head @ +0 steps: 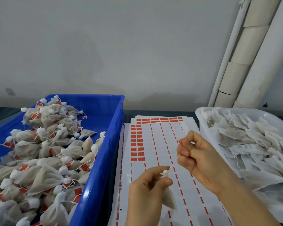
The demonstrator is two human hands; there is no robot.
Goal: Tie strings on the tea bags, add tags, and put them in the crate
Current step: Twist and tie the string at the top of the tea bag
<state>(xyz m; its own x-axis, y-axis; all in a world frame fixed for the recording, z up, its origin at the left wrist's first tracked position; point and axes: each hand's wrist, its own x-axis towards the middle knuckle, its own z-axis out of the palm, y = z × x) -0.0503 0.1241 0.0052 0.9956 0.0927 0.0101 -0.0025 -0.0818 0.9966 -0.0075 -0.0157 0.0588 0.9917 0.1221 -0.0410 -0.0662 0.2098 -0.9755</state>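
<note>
**Tying a string on one tea bag, between a crate and a tub**

At lower centre of the frame, two bare hands work over a sheet (162,144) of red tags. The left hand (147,190) has its fingers curled, with thumb and fingers clamped on the gathered neck of one tea bag (169,201), which hangs down below the hand. Up and to the right, the right hand (196,154) is curled in, its thumb and forefinger pinching a thin white string (178,157) that runs back towards the bag's neck.

The step in hand looks like the tying: the string seems drawn taut and the bag has no tag. Next would likely come snugging the knot, then peeling a red tag off the sheet and fixing it to the string, which calls for one hand to let go.

Counted:
- Two hands, one bag held and one string.
- One blue crate (118,121) at left, heaped with finished bags (44,152), too many to count.
- One white tub (201,123) at right, full of flat, untied bags (245,141), also uncountable.
- The top sheet lies on a stack. Two short columns of tags remain at its left, with more along its top edge.
</note>
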